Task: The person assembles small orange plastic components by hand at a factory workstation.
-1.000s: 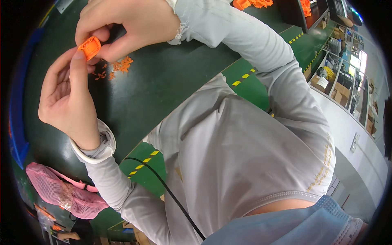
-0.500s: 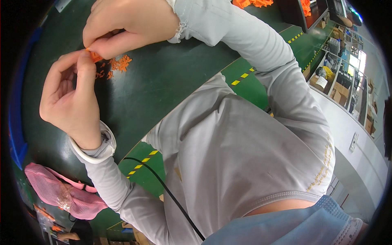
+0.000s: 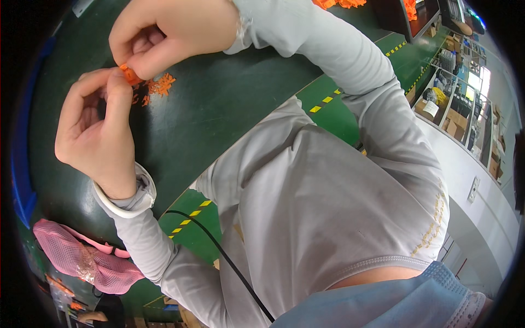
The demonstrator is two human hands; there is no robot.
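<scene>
A small orange plastic piece (image 3: 130, 75) is pinched between the fingertips of both hands, above the dark green table (image 3: 219, 109). My left hand (image 3: 98, 131) comes from below with its thumb and index finger closed on the piece's left end. From above, my right hand (image 3: 175, 38) grips the other side with thumb and index finger, the remaining fingers curled. Fingers cover much of the piece, so its full shape is hidden. Just beside it on the table lies a little heap of orange scraps (image 3: 160, 86).
More orange pieces (image 3: 344, 3) lie at the table's far edge, near a dark bin (image 3: 402, 22) holding others. A pink mesh bag (image 3: 82, 257) rests at the lower left. A black cable (image 3: 219, 249) runs past my left arm. Shelves with boxes (image 3: 454, 120) stand at the right.
My right hand has shifted and rolled slightly at the fingertips, and more of the orange piece shows now. My left hand has barely moved, keeping its pinch.
</scene>
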